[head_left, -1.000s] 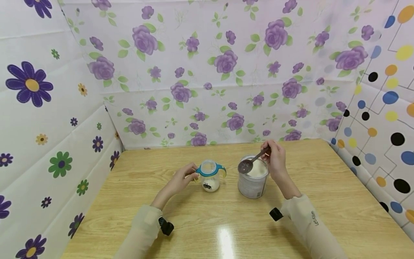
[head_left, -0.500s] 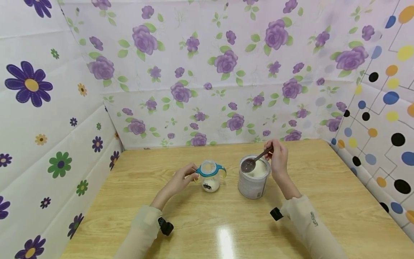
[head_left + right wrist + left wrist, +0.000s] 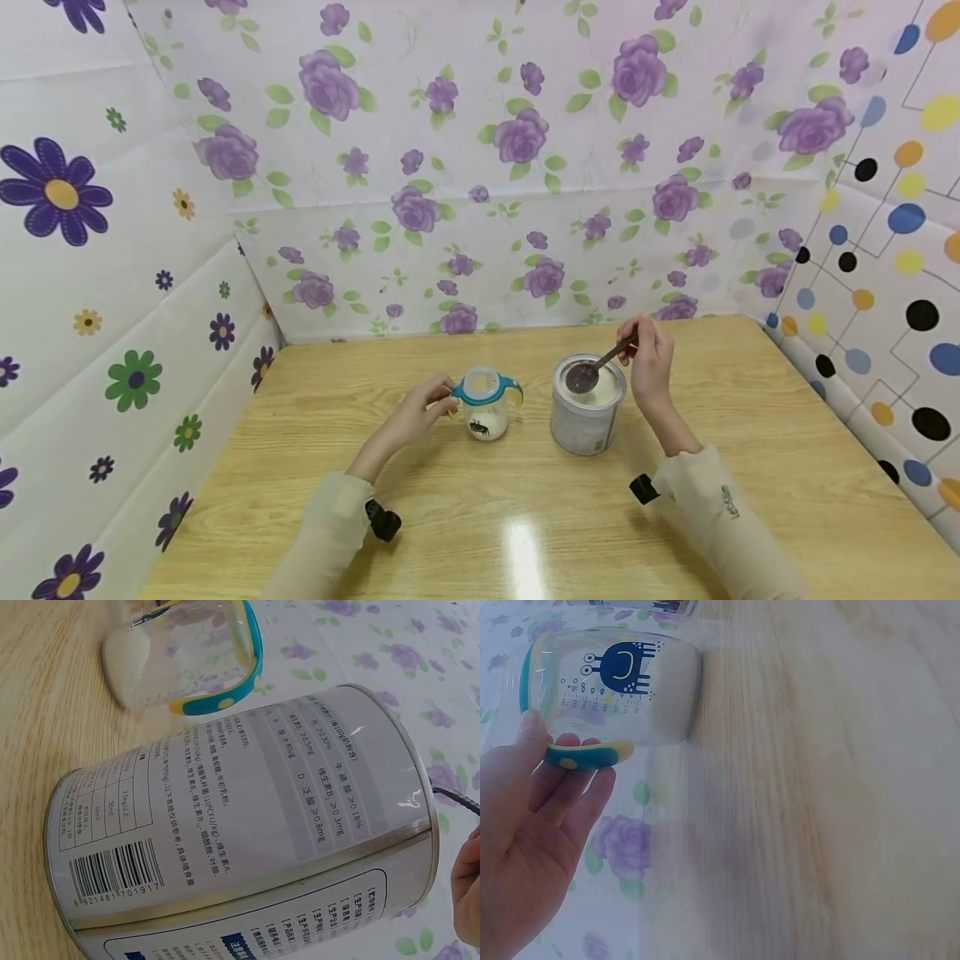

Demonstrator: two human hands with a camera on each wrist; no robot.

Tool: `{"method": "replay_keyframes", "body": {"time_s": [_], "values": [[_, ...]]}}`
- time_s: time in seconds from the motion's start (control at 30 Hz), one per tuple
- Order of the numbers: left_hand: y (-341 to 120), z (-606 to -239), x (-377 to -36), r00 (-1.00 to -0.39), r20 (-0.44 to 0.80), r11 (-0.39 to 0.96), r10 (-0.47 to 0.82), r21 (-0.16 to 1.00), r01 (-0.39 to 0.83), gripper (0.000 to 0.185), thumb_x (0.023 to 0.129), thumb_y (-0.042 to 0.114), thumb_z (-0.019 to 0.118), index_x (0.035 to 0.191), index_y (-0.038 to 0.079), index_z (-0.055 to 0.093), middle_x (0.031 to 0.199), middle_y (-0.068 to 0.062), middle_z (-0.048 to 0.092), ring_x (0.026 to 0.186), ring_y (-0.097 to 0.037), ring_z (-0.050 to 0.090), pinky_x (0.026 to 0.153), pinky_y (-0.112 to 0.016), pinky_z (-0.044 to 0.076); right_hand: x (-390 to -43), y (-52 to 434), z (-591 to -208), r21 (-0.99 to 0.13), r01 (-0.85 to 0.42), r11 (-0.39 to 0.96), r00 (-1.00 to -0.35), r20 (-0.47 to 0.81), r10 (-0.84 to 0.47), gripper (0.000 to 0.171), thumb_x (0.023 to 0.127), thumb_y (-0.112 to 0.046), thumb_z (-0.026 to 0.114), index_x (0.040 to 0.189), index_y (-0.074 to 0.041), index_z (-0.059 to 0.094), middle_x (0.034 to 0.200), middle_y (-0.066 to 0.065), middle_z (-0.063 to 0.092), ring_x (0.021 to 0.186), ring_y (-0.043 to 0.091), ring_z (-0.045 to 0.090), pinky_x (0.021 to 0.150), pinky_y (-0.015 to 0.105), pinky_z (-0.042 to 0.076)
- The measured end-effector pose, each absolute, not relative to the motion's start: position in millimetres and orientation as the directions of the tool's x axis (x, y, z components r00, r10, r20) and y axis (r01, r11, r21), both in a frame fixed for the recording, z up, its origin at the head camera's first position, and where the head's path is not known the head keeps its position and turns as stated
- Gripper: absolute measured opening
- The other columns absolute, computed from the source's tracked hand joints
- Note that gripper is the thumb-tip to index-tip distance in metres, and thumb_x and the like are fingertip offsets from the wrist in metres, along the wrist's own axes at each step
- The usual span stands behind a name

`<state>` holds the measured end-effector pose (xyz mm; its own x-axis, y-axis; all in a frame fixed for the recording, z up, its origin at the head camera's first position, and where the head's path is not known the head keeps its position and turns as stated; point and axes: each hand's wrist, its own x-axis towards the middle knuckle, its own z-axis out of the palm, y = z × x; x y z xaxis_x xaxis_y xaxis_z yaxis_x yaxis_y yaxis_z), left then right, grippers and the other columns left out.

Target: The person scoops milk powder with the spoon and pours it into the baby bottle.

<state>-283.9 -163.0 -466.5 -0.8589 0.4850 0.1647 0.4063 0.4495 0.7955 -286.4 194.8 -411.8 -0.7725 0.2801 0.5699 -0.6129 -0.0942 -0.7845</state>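
My right hand pinches the spoon, its bowl down in the powder tin. Just left of the tin, my left hand curls round the baby cup's handle. Some powder already lies in the cup; more scooping looks left.

Head overview; wrist close-ups sharing cup.

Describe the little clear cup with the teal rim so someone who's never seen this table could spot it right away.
On the wooden table, two containers stand side by side near the middle. The little cup is the left one, its handle held by the left hand. Unlike the taller metal can beside it, it is transparent, with a teal rim, yellow-dotted handles and a dark cartoon print.
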Motion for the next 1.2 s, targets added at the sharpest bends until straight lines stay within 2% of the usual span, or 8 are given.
{"method": "replay_keyframes", "body": {"time_s": [0.13,0.33,0.53,0.67,0.8,1.0,1.2], "values": [[-162.7,-466.9,-284.2,-0.858,0.162,0.451,0.488,0.795,0.406,0.007,0.101,0.021,0.052,0.106,0.019,0.056,0.094,-0.011,0.069,0.093,-0.023,0.067,0.083,-0.043,0.055,-286.6,195.2,-412.5,-0.772,-0.634,-0.052,-0.754,0.601,0.266,0.047,0.107,-0.024,0.034,0.076,0.009,0.048,0.066,-0.002,0.055,0.046,0.009,0.043,0.039,0.019,0.035],[-165.0,-467.3,-285.5,-0.856,0.167,0.457,0.489,0.787,0.415,0.007,0.101,0.022,0.051,0.106,0.019,0.055,0.095,-0.009,0.069,0.093,-0.022,0.066,0.084,-0.044,0.055,-287.7,194.6,-415.7,-0.719,-0.687,0.106,-0.684,0.689,0.238,0.045,0.106,-0.016,0.033,0.074,0.011,0.052,0.065,-0.003,0.055,0.044,0.017,0.042,0.039,0.023,0.036],[-165.0,-467.5,-286.2,-0.853,0.159,0.425,0.497,0.812,0.399,0.008,0.100,0.021,0.052,0.106,0.016,0.056,0.095,-0.016,0.068,0.091,-0.028,0.066,0.085,-0.051,0.053,-284.8,191.1,-413.2,-0.562,-0.785,0.261,-0.541,0.827,0.154,0.042,0.104,-0.006,0.033,0.068,0.007,0.052,0.058,0.011,0.048,0.043,0.015,0.038,0.041,0.017,0.032],[-164.9,-468.2,-285.6,-0.857,0.144,0.424,0.495,0.821,0.383,0.009,0.100,0.022,0.052,0.106,0.017,0.056,0.096,-0.018,0.068,0.092,-0.027,0.066,0.086,-0.050,0.054,-276.1,185.5,-401.7,-0.445,-0.858,0.258,-0.438,0.895,0.087,0.042,0.104,-0.002,0.035,0.067,0.010,0.050,0.056,0.017,0.045,0.045,0.011,0.036,0.044,0.016,0.031],[-164.6,-467.9,-284.6,-0.854,0.152,0.427,0.497,0.814,0.393,0.008,0.101,0.022,0.051,0.106,0.017,0.055,0.095,-0.017,0.068,0.092,-0.024,0.066,0.085,-0.048,0.054,-269.1,182.4,-392.8,-0.346,-0.906,0.245,-0.350,0.936,0.028,0.044,0.104,-0.009,0.039,0.066,0.011,0.050,0.057,0.017,0.043,0.049,0.010,0.038,0.048,0.015,0.033],[-163.6,-466.0,-284.9,-0.851,0.163,0.435,0.499,0.802,0.409,0.007,0.101,0.021,0.051,0.106,0.019,0.055,0.094,-0.011,0.068,0.092,-0.022,0.066,0.084,-0.043,0.055,-286.3,187.7,-408.7,-0.293,-0.929,0.227,-0.300,0.954,0.001,0.045,0.104,-0.013,0.041,0.064,0.006,0.050,0.057,0.011,0.043,0.053,0.008,0.038,0.051,0.015,0.033],[-163.4,-466.4,-283.8,-0.849,0.160,0.440,0.503,0.798,0.411,0.008,0.101,0.020,0.051,0.107,0.018,0.055,0.095,-0.015,0.068,0.091,-0.023,0.066,0.084,-0.043,0.055,-293.9,189.8,-423.3,-0.303,-0.929,0.212,-0.314,0.949,-0.020,0.043,0.103,-0.007,0.041,0.062,0.003,0.052,0.055,0.009,0.044,0.048,0.010,0.038,0.047,0.016,0.033]]}}
